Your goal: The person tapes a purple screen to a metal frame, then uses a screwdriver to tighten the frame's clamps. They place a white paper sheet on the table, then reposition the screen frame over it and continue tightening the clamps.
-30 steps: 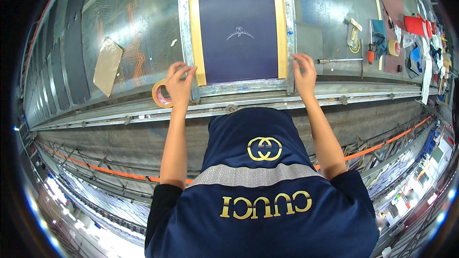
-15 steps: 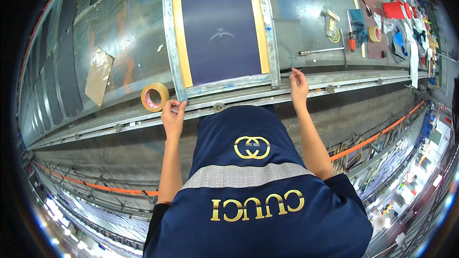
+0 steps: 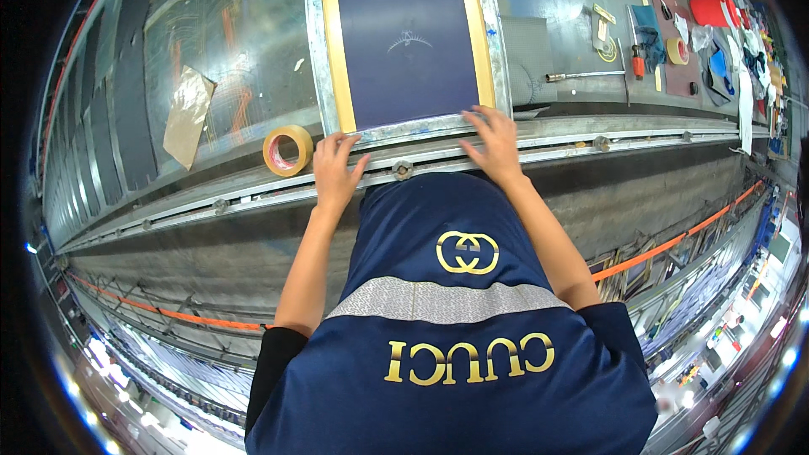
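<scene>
A screen-printing frame [image 3: 330, 42] with a metal rim, yellow border and dark blue mesh lies on the long metal table [image 3: 244, 42]. My left hand [image 3: 337, 170] rests flat by the frame's near left corner, fingers spread, holding nothing. My right hand [image 3: 495, 147] lies on the frame's near edge toward its right corner, fingers apart. A roll of tan tape [image 3: 286, 150] sits on the table just left of my left hand, not touching it. A navy garment with gold print [image 3: 447, 320] fills the space between my forearms.
A brown paper sheet [image 3: 187, 114] lies at the left. A metal rail [image 3: 607, 143] runs along the table's near edge. At the right lie a metal rod [image 3: 586, 76], a second tape roll [image 3: 677, 50], a red item [image 3: 712, 10] and small tools.
My left hand held the tape roll a second ago; the roll now sits on the table. Both hands have moved closer together along the frame's near edge.
</scene>
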{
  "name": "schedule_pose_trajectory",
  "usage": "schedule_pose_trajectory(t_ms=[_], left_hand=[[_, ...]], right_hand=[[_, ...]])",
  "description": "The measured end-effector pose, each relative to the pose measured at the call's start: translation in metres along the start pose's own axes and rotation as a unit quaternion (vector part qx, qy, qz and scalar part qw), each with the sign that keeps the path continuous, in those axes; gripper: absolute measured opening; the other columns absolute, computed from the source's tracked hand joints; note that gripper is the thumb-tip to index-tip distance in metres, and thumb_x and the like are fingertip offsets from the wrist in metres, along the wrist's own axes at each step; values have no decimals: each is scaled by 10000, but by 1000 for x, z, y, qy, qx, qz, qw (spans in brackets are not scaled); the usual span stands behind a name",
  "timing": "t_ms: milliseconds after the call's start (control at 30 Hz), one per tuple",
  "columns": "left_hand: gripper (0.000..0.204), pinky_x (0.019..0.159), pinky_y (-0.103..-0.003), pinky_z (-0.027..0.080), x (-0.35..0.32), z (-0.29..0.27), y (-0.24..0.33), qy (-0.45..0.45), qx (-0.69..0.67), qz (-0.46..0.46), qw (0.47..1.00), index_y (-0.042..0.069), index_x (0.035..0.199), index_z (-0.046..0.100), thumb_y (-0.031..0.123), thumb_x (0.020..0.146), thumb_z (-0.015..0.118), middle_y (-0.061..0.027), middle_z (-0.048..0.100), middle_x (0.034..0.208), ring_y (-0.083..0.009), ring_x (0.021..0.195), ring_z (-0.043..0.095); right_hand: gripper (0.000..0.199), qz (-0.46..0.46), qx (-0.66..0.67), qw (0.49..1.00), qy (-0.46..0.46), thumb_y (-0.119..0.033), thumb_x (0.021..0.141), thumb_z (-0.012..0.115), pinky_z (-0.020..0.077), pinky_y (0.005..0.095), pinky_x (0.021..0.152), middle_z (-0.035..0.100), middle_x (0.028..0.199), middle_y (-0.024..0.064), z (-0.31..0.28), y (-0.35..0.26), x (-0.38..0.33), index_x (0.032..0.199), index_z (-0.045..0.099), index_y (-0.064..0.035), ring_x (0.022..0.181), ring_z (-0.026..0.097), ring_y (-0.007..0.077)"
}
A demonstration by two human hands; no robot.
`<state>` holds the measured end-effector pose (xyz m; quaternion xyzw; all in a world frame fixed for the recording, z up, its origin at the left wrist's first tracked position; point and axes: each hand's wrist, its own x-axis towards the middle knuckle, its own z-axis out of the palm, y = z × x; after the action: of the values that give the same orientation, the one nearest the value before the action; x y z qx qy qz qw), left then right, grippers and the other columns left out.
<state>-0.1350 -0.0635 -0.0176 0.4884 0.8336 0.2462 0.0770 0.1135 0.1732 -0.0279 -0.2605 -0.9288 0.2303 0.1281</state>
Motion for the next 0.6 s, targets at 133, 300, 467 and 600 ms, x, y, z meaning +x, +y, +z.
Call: schedule_pose_trajectory(t_ms=[133, 300, 467, 600], left_hand=[[443, 902, -441, 439, 20, 13, 17, -48, -24, 21, 998, 138, 1183, 672, 252, 782, 821, -93, 585, 1164, -301, 1076, 556], [401, 930, -461, 439, 12, 20, 8, -6, -30, 9, 999, 111, 1191, 678, 240, 826, 788, -140, 605, 1130, -349, 1085, 571], [319, 913, -464, 438, 3, 7, -1, -1, -42, -27, 999, 75, 1162, 677, 147, 860, 752, -157, 598, 1086, -366, 1041, 566], [287, 907, -450, 442, 9, 2, 4, -3, -42, -27, 999, 56, 1143, 673, 105, 866, 732, -156, 591, 1063, -362, 1023, 563]], right_hand=[[620, -66, 24, 996, -59, -316, 798, 798, 370, 487, 1072, 543, 1360, 119, 19, -17, 23, 1359, 584, -162, 1296, 488, 328], [396, -26, 91, 994, 56, -303, 851, 757, 403, 465, 1031, 613, 1245, 112, 12, 5, 34, 1194, 668, -125, 1207, 552, 316], [252, 345, 132, 864, 341, -284, 917, 694, 522, 459, 802, 703, 888, 154, -37, 166, 44, 967, 690, -37, 858, 677, 363], [504, 618, 74, 783, -6, -503, 868, 712, 545, 424, 817, 727, 775, 174, -93, 244, 62, 760, 697, -11, 807, 734, 304]])
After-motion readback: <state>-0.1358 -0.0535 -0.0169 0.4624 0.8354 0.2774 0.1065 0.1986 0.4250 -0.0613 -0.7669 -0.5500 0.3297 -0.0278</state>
